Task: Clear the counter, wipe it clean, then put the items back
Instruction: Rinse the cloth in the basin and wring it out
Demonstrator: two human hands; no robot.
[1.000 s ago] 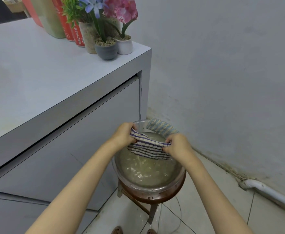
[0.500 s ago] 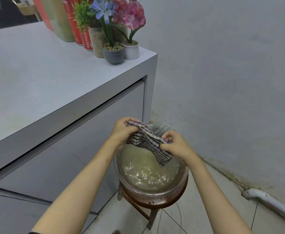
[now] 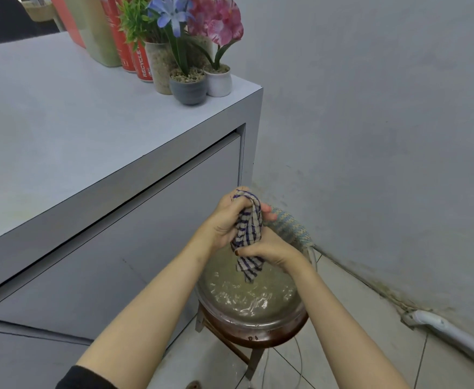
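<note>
While the striped cloth [image 3: 248, 230] is held above the basin [image 3: 254, 310], it is gripped by both hands and bunched into a vertical twist. The left hand [image 3: 226, 220] is closed around the upper part of the cloth, above the far rim of the basin. The right hand [image 3: 270, 249] is closed around the middle of the cloth, directly over the basin, with the thumb laid across the fabric. A loose tail of the cloth is seen hanging below the right hand, just above the water; contact with the water cannot be determined.

The basin is filled with cloudy, rippled water and is seated on a round stool [image 3: 254, 336]. A second cloth [image 3: 292, 230], pale green and knitted in pattern, is draped over the far rim of the basin, just behind the right hand.

The counter [image 3: 70, 130] is located to the left of the basin and stands higher than it. Most of its top is bare. At the counter corner farthest from the basin, a grey flowerpot [image 3: 188, 89] with a blue flower and a white flowerpot [image 3: 219, 82] with a pink flower are placed side by side. Red cans [image 3: 140, 61] and a pale green container [image 3: 99, 32] are grouped behind the pots.
</note>
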